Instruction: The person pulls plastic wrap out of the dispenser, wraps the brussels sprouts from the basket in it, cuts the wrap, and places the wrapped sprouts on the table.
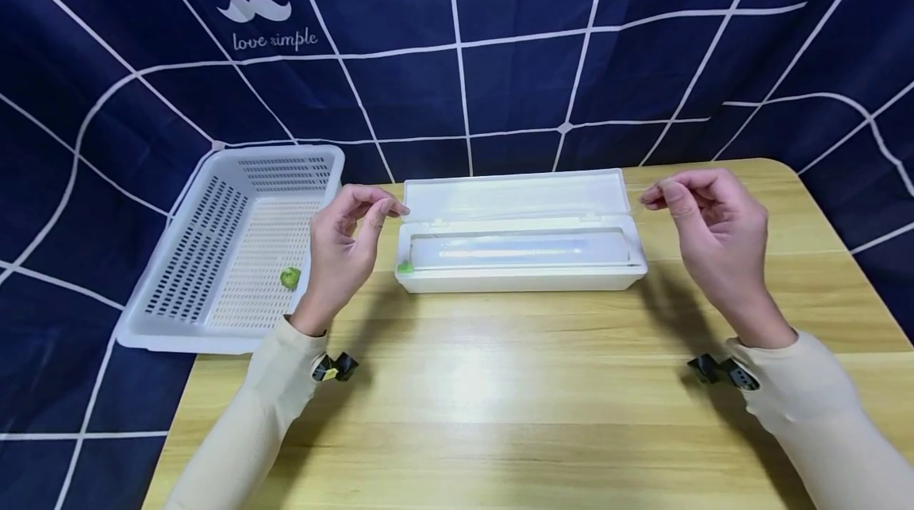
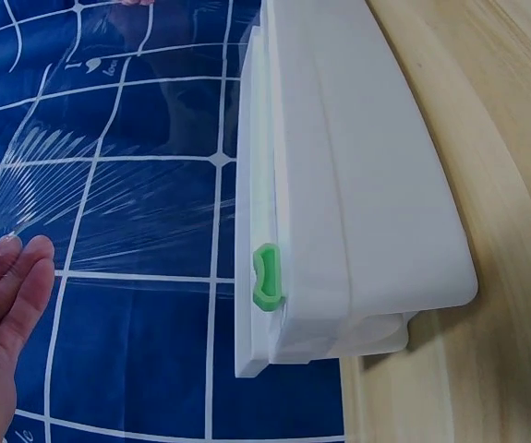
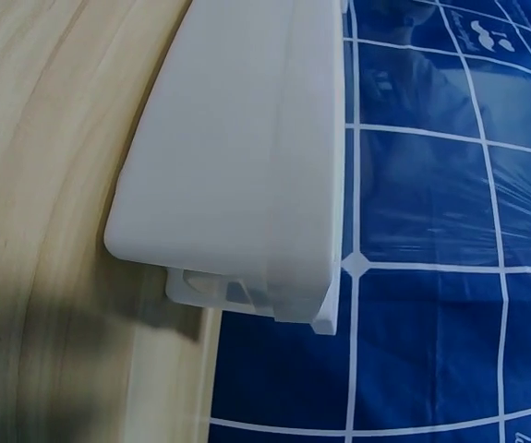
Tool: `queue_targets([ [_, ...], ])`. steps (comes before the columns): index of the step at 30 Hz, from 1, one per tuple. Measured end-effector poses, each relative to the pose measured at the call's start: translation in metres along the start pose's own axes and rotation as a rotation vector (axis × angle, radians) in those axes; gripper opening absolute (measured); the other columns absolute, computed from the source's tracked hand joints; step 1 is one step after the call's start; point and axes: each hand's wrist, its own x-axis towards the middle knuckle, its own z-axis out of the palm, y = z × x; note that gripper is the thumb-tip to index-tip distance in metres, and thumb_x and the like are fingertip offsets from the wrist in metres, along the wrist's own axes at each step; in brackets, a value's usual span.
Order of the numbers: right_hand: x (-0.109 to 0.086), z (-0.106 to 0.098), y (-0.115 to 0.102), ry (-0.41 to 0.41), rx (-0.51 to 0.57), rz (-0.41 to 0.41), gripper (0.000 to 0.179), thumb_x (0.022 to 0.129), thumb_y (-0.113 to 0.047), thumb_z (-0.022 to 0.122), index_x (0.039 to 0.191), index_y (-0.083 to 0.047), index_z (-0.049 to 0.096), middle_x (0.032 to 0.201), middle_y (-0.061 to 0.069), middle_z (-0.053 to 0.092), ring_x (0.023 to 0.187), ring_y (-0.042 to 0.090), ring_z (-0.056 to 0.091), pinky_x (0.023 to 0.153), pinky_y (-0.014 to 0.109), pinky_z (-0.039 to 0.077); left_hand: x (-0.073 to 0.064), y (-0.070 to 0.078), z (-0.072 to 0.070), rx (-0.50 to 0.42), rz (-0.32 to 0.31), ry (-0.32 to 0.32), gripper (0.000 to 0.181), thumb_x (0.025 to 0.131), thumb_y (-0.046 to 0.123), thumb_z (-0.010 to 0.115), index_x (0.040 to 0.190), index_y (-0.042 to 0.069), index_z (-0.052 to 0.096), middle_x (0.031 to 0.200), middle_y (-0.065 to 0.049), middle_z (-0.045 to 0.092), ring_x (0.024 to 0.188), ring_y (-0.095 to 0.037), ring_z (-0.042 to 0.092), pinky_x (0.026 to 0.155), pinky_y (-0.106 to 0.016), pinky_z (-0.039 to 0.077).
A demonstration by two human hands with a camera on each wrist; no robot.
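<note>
Left of the left hand [image 1: 346, 247]: white basket [image 1: 186, 340], one small green item [image 1: 289, 278] inside. Left hand: pinching clear film [image 2: 39, 175]. Between the hands, set well apart: the film, seemingly stretched to stay taut; white box [image 1: 521, 281] on the worktop [image 1: 500, 415], lid [image 1: 514, 197] raised, presumably freeing the film; green slider [image 1: 405, 266] at its left-hand end. Right hand [image 1: 721, 236]: pinching the film's opposite side.

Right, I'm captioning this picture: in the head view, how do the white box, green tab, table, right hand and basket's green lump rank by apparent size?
Table
White box
Right hand
Green lump
Green tab
</note>
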Motion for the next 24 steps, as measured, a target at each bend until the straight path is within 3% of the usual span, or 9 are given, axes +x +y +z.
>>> queue_targets([
  [2,0.0,0.001,-0.001,0.002,0.01,0.0,0.015,0.104,0.012,0.064,0.104,0.026,0.062,0.094,0.016,0.078,0.088,0.019,0.076,0.086,0.026,0.06,0.001,0.002,0.0,-0.008,-0.003,0.012,0.009,0.106,-0.008,0.063,0.104,-0.002,0.069,0.096,-0.021,0.074,0.091,-0.026,0.075,0.089,-0.038,0.062],
  [5,0.001,0.001,-0.003,0.003,0.002,0.0,0.015,0.104,0.011,0.064,0.105,0.026,0.063,0.095,0.016,0.078,0.087,0.019,0.076,0.085,0.025,0.059,0.002,0.004,0.001,-0.018,-0.008,0.024,0.029,0.1,-0.021,0.061,0.105,0.006,0.07,0.095,-0.022,0.074,0.09,-0.025,0.075,0.088,-0.036,0.062],
  [13,0.002,0.001,-0.008,0.009,-0.031,-0.01,0.014,0.104,0.012,0.063,0.105,0.027,0.063,0.095,0.014,0.079,0.087,0.018,0.076,0.084,0.024,0.059,0.005,0.008,0.002,-0.017,-0.011,0.036,0.022,0.101,-0.019,0.061,0.103,0.001,0.068,0.094,-0.022,0.073,0.089,-0.022,0.074,0.086,-0.035,0.061],
  [20,0.004,0.004,-0.013,0.016,-0.007,-0.018,0.014,0.103,0.013,0.063,0.104,0.027,0.062,0.095,0.015,0.078,0.087,0.018,0.075,0.086,0.025,0.059,0.008,0.011,0.003,-0.018,-0.003,0.047,0.008,0.101,-0.02,0.061,0.099,-0.012,0.064,0.092,-0.022,0.073,0.087,-0.025,0.074,0.084,-0.034,0.061],
  [24,0.005,0.006,-0.016,0.021,0.016,-0.024,0.013,0.103,0.014,0.064,0.103,0.027,0.062,0.095,0.016,0.078,0.087,0.019,0.075,0.085,0.025,0.059,0.008,0.012,0.002,-0.024,-0.004,0.045,0.014,0.101,-0.02,0.061,0.101,-0.006,0.066,0.093,-0.022,0.074,0.089,-0.024,0.075,0.085,-0.035,0.062],
])
